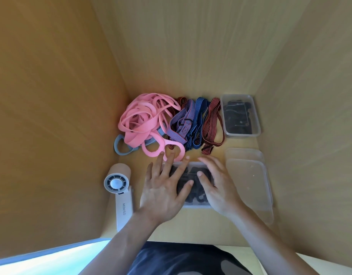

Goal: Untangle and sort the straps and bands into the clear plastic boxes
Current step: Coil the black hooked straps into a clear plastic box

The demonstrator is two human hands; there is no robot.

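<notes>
A clear plastic box (198,203) of black straps lies in front of me on the wooden surface. My left hand (167,185) rests flat over its left side, fingers spread and straight. My right hand (216,185) lies over its right side, fingers extended, thumb on top. Behind the box lies a tangle of pink bands (143,124) over a grey band (121,147). Beside them lie blue-and-red striped elastic straps (183,124) and a red striped strap (211,124). A second clear box (240,116) holding black straps stands at the back right.
Two clear lids (248,175) lie stacked to the right of the near box. A white handheld fan (119,191) lies at the left. Wooden walls close in on the left, back and right.
</notes>
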